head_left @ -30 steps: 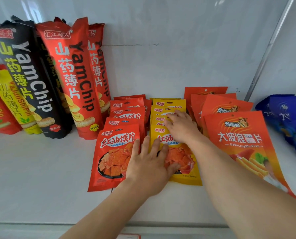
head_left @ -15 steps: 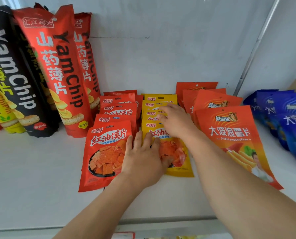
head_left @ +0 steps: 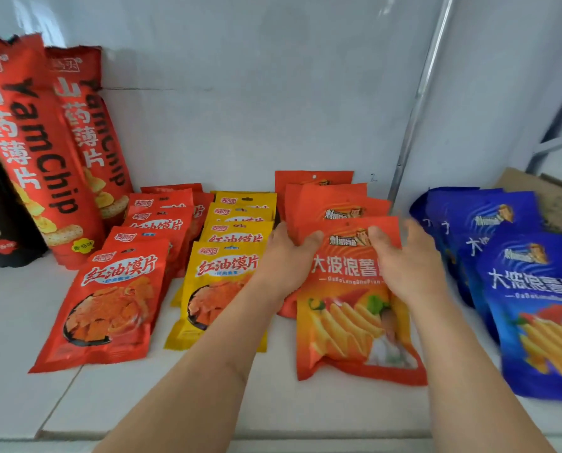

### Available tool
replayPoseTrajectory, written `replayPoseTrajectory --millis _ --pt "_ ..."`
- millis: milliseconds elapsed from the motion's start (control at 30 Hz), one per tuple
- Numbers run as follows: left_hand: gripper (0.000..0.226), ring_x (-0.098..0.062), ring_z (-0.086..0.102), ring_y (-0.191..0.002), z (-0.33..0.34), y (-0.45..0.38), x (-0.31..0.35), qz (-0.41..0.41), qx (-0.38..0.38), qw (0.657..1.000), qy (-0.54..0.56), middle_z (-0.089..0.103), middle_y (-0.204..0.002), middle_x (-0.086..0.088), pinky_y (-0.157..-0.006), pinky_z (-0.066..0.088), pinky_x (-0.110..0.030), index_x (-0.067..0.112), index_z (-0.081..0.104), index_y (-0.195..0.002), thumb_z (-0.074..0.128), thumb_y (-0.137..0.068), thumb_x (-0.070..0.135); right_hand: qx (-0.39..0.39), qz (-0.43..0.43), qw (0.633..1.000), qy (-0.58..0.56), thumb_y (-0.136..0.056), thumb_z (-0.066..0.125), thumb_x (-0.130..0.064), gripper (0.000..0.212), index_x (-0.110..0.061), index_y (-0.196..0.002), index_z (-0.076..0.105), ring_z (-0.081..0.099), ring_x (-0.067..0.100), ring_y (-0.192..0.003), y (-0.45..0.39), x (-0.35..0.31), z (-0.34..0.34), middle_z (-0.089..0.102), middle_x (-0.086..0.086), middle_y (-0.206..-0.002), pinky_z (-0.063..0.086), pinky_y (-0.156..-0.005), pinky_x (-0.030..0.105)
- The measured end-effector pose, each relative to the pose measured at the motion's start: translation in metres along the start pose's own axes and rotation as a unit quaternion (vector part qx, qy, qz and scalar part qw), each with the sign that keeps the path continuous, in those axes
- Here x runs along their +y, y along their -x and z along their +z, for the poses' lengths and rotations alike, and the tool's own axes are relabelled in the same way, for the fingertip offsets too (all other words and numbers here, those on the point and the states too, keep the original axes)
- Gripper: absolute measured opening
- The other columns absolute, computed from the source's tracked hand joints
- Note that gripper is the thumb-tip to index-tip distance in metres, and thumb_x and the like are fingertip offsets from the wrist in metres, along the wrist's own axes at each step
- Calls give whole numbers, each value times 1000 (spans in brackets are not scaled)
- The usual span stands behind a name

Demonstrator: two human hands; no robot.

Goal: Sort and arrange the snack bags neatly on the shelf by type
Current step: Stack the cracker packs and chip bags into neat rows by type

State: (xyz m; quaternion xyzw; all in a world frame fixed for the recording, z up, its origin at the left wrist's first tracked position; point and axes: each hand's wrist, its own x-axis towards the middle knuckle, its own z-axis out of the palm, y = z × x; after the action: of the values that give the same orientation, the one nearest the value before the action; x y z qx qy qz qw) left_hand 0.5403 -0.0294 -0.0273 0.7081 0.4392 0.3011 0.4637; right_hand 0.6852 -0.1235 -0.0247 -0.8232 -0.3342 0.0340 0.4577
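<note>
With the left hand [head_left: 284, 261] and right hand [head_left: 404, 263] each pinching a top corner of the front orange potato-chip bag [head_left: 355, 325], lying between the yellow row [head_left: 230, 253] and blue bags [head_left: 531, 289], an uneven tug could skew it and slide the overlapped orange bags behind [head_left: 325, 199] askew.

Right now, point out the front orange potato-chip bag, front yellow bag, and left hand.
front orange potato-chip bag [head_left: 348, 325], head view, printed fries on its face
front yellow bag [head_left: 221, 266], head view, red lettering near top
left hand [head_left: 281, 261], head view, back of hand
</note>
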Motion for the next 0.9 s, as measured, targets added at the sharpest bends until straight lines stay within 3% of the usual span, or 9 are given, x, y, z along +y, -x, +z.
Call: replayPoseTrajectory --millis 67,133,233,367,533,667,767,900 --pt "78 -27 48 -136 14 -4 4 -35 10 999 14 46 -151 -5 -109 41 -35 15 31 -154 58 -94 56 -69 76 993 -61 -73 57 -80 85 -20 -132 49 62 25 -112 -10 17 0 62 -6 -119 48 -98 42" --pt "84 -28 56 -128 24 -4 5 -46 22 999 16 51 -146 -3 -106 47 -38 21 31 -152 59 -86 66 -115 117 980 -111 -59 58 -88 101 -21 -135 48 68 22 -104 -17 33 7 68 -2 -118 53 -95 46" --pt "98 -25 66 -113 37 -10 -5 -64 34 996 42 59 -134 -2 -92 58 -47 30 35 -145 57 -64 83 -147 128 970 -146 -82 60 -68 69 -21 -130 50 70 22 -96 -22 37 16 70 -1 -113 56 -91 46" --pt "60 -19 72 -95 32 -7 -1 -95 23 991 97 66 -121 0 -80 63 -40 30 40 -139 65 -90 54 -178 120 959 -183 -88 60 -61 58 -25 -131 47 71 23 -97 -25 31 25 69 0 -115 56 -91 47" --pt "66 -13 64 -92 21 -15 4 -50 39 997 42 59 -131 1 -65 54 -23 23 33 -151 61 -96 47 -183 106 953 -218 -90 63 -50 48 -23 -129 53 73 21 -93 -31 36 26 72 -1 -110 57 -89 48" --pt "64 -22 63 -116 17 -17 2 -22 41 999 6 54 -143 -2 -93 58 -41 25 33 -153 58 -98 47 -169 90 957 -216 -96 58 -46 34 -23 -121 55 72 20 -92 -32 33 22 72 -1 -106 56 -90 47" --pt "60 -21 56 -126 19 -15 0 19 45 998 -30 46 -150 0 -98 54 -38 23 32 -154 56 -101 40 -157 99 957 -221 -96 54 -51 39 -23 -122 56 72 20 -90 -32 29 17 72 0 -104 57 -90 46" --pt "59 -21 45 -137 20 -15 -6 63 69 994 -59 38 -154 2 -108 47 -42 21 33 -153 56 -101 35 -129 94 965 -209 -98 42 -58 37 -27 -90 60 71 20 -87 -33 20 9 73 -1 -94 56 -87 43"
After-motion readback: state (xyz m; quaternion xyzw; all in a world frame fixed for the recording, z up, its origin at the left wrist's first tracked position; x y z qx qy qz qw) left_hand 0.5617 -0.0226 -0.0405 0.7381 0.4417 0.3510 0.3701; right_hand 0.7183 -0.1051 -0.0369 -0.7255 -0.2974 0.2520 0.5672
